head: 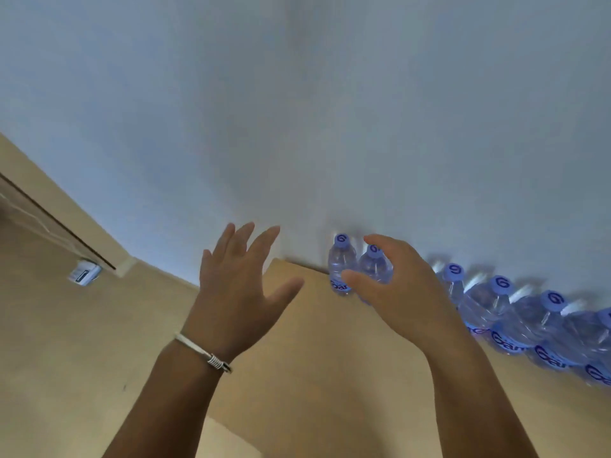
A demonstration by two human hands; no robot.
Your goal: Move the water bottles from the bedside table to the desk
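Here, going from the left edge of the frame across to the right:

Small white device [84, 275]: it is lying at the left of the frame, low against the tan surface where a dark line is running down; blurred, so its kind cannot be told.

Left hand [239, 285]: it is hovering at the centre-left of the frame, palm turned away, fingers [246, 236] straight and spread wide apart, thumb sticking out to the right. It is holding nothing and touching nothing. A pale bracelet [201, 352] is sitting round its wrist.

Desk [317, 385]: the tan top is filling the lower middle of the frame, its far corner meeting the white wall [297, 110] just left of the bottles.

Two end bottles [342, 266]: they are standing upright side by side at the far edge of the top, against the wall, blue caps up, just right of centre. The right-hand one is partly hidden behind the right hand.

Right hand [396, 289]: it is curving in front of those two bottles, fingers bent and apart, thumb [355, 280] crossing the lower body of the bottles and the index finger arching over the cap of the nearer one. Whether the fingers are pressing on the plastic or hanging just short of it cannot be told.

Row of bottles [529, 322]: more capped bottles are lining the wall toward the lower right edge of the frame, close together, blurred.
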